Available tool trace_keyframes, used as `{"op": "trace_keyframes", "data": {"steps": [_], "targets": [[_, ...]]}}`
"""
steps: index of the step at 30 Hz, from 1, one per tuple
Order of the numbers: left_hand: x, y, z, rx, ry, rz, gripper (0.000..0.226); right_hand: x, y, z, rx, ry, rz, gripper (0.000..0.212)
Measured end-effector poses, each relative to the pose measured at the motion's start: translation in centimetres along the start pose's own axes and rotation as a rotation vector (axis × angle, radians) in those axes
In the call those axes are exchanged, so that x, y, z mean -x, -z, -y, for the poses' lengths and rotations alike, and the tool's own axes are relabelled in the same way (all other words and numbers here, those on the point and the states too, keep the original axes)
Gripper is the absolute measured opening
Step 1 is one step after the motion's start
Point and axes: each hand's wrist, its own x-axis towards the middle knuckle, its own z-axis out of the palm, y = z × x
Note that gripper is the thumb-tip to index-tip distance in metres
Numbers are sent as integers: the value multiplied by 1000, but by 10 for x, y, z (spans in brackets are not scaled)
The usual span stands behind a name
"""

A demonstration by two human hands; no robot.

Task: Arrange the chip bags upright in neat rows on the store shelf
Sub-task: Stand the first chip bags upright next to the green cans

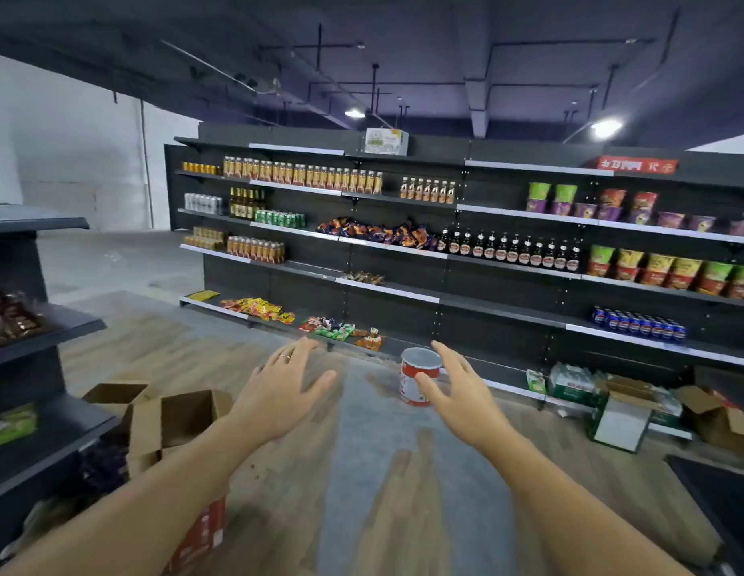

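Observation:
A heap of orange and purple chip bags point(378, 232) lies untidily on the middle level of the long dark store shelf point(393, 248) across the aisle. Both my arms reach forward over the floor. My left hand point(283, 388) is spread flat with straight fingers and holds nothing. My right hand point(457, 388) is also spread and empty, in front of a red and white can point(416, 380) that stands on the floor. Both hands are well short of the shelf.
Open cardboard boxes point(170, 417) stand on the floor at my left beside a dark side shelf point(50, 326). More boxes and a water pack point(623, 413) lie at the right by the shelf's foot. Snack packets point(258, 307) lie on the bottom shelf.

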Motion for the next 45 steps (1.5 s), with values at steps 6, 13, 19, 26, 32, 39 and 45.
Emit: {"op": "trace_keyframes", "data": {"steps": [6, 13, 19, 26, 32, 39, 45], "targets": [[-104, -45, 75, 58, 17, -18, 60, -116, -63, -23, 48, -19, 49, 65], [-264, -55, 138, 77, -38, 12, 70, -281, -113, -28, 15, 15, 68, 68], [-383, -74, 161, 21, -71, 107, 76, -392, -138, -62, -53, -3, 63, 72], [-544, -133, 178, -17, -170, 172, 79, -537, -186, -142, -183, 15, 48, 74], [-703, -171, 198, 20, -165, 151, 73, -710, -215, -180, -252, 41, 66, 73], [-844, -189, 296, 78, -79, 72, 83, -901, -275, -154, -254, 136, 171, 72], [-973, -223, 410, 124, -36, 33, 78, -1056, -380, -147, -237, 195, 240, 76]]}}
